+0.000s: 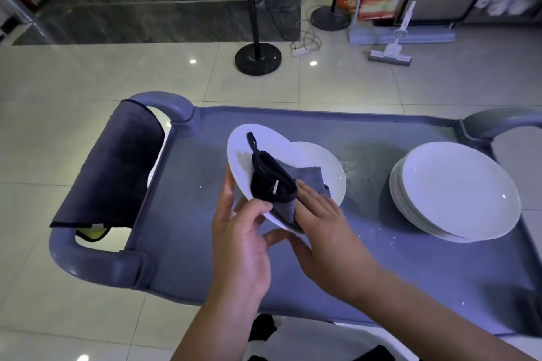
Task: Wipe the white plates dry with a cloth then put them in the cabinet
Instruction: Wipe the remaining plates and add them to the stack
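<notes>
My left hand (243,231) grips the near rim of a white plate (243,149), holding it tilted above the grey cart top (366,138). A folded grey cloth with black trim (281,184) lies on the plate's face, and my right hand (325,228) presses flat on it. Behind and to the right of the held plate, another white plate (328,167) rests on the cart. A stack of several white plates (457,190) sits on the cart's right side. No cabinet is in view.
A dark cloth (117,170) hangs over the cart's left handle (96,261). Beyond the cart on the tiled floor stand two black round-based poles (258,58), a power strip with cables (302,50) and a mop (393,53). The right handle (498,120) curves off frame.
</notes>
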`<state>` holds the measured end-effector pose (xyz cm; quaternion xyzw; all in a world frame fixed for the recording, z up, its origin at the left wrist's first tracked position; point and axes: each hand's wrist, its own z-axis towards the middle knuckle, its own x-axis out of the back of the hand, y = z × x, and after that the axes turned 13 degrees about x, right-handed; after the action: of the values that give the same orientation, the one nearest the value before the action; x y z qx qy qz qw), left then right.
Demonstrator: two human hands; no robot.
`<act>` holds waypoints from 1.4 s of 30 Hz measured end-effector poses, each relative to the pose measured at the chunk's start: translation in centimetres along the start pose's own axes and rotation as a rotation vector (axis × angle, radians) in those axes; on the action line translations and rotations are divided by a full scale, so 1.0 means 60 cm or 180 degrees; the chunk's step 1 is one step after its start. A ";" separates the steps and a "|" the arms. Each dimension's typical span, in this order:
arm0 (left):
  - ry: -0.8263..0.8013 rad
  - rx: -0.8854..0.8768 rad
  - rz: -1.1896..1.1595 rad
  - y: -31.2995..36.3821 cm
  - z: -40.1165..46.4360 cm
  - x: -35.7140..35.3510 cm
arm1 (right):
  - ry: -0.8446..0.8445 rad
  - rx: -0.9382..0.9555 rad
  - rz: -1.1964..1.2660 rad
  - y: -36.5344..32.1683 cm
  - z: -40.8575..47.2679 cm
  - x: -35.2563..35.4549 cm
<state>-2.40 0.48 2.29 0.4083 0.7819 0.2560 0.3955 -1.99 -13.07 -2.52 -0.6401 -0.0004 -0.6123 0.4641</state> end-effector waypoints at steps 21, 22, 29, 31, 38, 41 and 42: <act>-0.0079 -0.0189 0.1242 0.048 0.114 0.067 | 0.2585 -0.2469 0.4102 -0.011 -0.083 0.074; -0.0477 0.0167 0.1143 0.048 0.121 0.078 | 0.2634 -0.2466 0.4121 -0.012 -0.093 0.075; -0.2254 0.1687 0.0308 -0.013 0.116 0.095 | 0.2906 -0.2633 0.4094 -0.033 -0.117 0.058; -0.2190 0.1745 0.0171 -0.020 0.114 0.095 | 0.2936 -0.2793 0.3947 -0.041 -0.116 0.045; -0.2267 0.0947 0.0762 0.010 0.111 0.100 | 0.4131 -0.3570 0.3264 -0.056 -0.124 0.019; -0.2505 0.0460 0.1233 0.016 0.095 0.099 | 0.4189 -0.3571 0.3173 -0.065 -0.114 0.043; -0.2657 0.0320 0.1442 0.017 0.087 0.098 | 0.4113 -0.3525 0.3207 -0.068 -0.105 0.052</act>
<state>0.28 6.35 -2.28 0.6550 0.4589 0.1117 0.5898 -8.43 -16.28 1.21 -0.2350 0.8119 -0.4886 0.2165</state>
